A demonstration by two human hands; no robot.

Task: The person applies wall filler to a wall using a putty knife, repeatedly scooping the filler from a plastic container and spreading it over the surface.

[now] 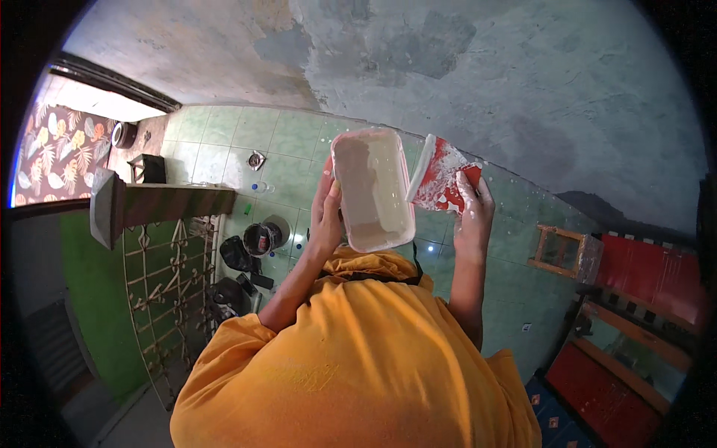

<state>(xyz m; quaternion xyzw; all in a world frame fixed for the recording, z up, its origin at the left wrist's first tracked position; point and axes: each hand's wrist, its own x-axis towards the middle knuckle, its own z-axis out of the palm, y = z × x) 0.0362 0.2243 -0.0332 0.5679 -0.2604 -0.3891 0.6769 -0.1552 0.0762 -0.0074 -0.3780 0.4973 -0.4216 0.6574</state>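
My left hand (pixel 326 213) grips the left side of a rectangular tub (pixel 357 187) with a pale pinkish rim and whitish, wet-looking filler or paint inside. The thumb lies over the rim; the other fingers are mostly hidden behind the tub. In my right hand (pixel 473 216) is a red scraper (pixel 442 179), smeared with white, its wide pale edge turned toward the tub's right wall. White smears also show on my right fingers. Whether the scraper touches the tub I cannot tell.
Ahead stands a patchy grey wall (pixel 508 82). Green floor tiles (pixel 284 142) carry a dark bucket (pixel 260 239), a small bottle (pixel 259 187) and an ashtray-like dish (pixel 256 160). A metal railing (pixel 168 276) is at left; a wooden-framed stool-like piece (pixel 556 252) and red furniture (pixel 642 280) are at right.
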